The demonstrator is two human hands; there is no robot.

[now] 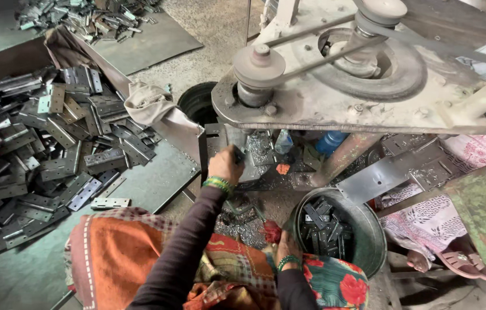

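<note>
Head view looks straight down, and I see my left hand (224, 165) reaching forward under the belt-driven machine (335, 86), fingers clamped around a small metal plate (236, 142) that stands upright at the work spot below the pulley (258, 66). The grip looks firm and high on the piece, which I judge keeps the fingers clear of the part of the plate being worked. My right hand (285, 244) rests low beside my knee, touching the rim of a round metal bucket (369, 229); whether it is closed on anything I cannot tell. The bucket holds dark hinge plates (324, 227) and sits just beside me, within easy reach of that hand. To my left a big heap of grey hinges (47, 149) lies on a flat steel sheet (157, 172), near the reaching arm. A crumpled cloth (148, 102) sits on the sheet's edge. Metal shavings (243, 227) litter the gritty concrete floor (208, 34) of this workshop.
</note>
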